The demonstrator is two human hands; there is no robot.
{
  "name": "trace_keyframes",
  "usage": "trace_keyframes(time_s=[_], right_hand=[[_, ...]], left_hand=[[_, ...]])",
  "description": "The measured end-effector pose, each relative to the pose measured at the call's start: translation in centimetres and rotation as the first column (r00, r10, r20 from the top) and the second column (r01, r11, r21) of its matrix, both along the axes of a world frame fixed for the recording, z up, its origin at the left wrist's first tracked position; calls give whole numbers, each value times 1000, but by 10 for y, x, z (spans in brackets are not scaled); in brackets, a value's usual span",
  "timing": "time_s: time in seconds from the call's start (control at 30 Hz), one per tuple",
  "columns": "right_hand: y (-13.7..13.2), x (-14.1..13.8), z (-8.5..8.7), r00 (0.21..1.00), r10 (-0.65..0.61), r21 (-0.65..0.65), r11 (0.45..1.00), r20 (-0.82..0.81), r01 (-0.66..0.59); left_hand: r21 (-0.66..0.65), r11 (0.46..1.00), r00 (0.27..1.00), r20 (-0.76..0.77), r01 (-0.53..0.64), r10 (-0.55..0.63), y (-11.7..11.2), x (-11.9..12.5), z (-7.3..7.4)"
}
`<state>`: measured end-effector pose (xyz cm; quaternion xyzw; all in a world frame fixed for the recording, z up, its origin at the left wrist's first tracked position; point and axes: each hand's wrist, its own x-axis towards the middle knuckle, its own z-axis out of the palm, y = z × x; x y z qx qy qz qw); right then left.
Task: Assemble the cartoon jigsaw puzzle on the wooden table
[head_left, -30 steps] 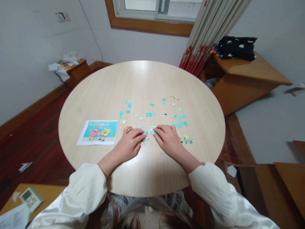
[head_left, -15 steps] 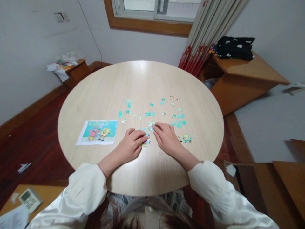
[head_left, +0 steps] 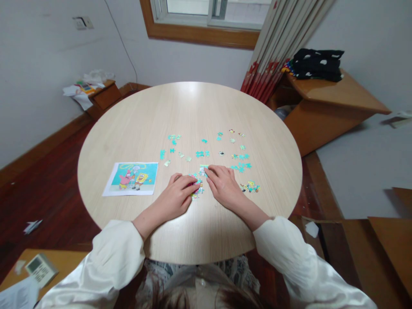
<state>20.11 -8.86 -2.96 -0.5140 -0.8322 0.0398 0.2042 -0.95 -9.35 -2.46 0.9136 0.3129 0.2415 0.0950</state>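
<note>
1. We have our left hand (head_left: pixel 177 193) low over the near middle of the round table (head_left: pixel 189 111), its fingers bent and reaching right onto a pink-and-teal puzzle section (head_left: pixel 195 196). The fingers cover part of it, so we cannot tell whether they grip it or only rest on it.
2. We have our right hand (head_left: pixel 224 182) just to the right, fingers curved, fingertips at the right edge of a smaller puzzle section with a pale cartoon face (head_left: pixel 202 170). Whether they pinch it or simply touch it, we cannot tell.
3. The smaller section lies slightly farther away and to the right of the pink one; we cannot make out whether their edges meet.
4. To the right of our right hand we see a yellow-and-teal puzzle cluster (head_left: pixel 252 186), with teal pieces (head_left: pixel 241 166) farther off beyond it.
5. Beyond our hands, more loose pieces (head_left: pixel 202 154) lie scattered across the middle, among them a small dark piece (head_left: pixel 221 153).
6. To our left, a printed cartoon sheet (head_left: pixel 131 179) lies flat, well apart from both puzzle sections.
</note>
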Motion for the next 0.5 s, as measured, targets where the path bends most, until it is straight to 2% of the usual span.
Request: trace_keyframes(time_s=[0.5], right_hand=[[1,0,3,999,16,-21,1000,44,-15]], left_hand=[[30,1000,1000,-13,4,-3,0,0,1]])
